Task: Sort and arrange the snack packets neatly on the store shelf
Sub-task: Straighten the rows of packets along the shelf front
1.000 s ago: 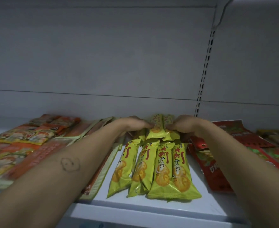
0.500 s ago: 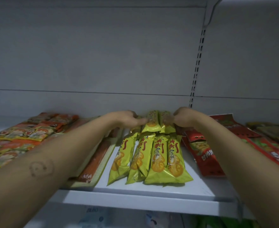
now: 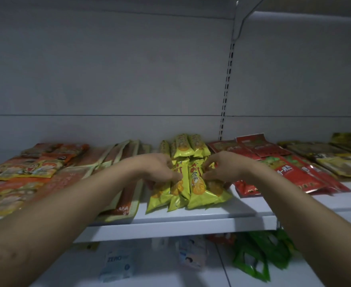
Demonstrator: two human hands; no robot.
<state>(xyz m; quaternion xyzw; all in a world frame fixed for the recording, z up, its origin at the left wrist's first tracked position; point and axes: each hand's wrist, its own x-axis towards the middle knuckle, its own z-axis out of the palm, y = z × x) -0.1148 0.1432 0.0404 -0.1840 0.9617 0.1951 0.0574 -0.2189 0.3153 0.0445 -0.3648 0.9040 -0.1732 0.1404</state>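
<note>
Several long yellow-green snack packets lie side by side at the middle of the white shelf, their ends toward the front edge. A second row of the same yellow packets sits behind them near the back wall. My left hand grips the front row from its left side, fingers curled onto the packets. My right hand grips the same row from the right, fingers curled over the outer packet.
Orange snack packets and long orange-brown packets fill the shelf's left. Red packets and yellow-brown ones lie on the right. A slotted upright runs up the back wall. Green bags and pale packets lie on the shelf below.
Both hands have drawn back from the rear yellow row to the front row and now grip it from either side. The camera has pulled back, showing the lower shelf.
</note>
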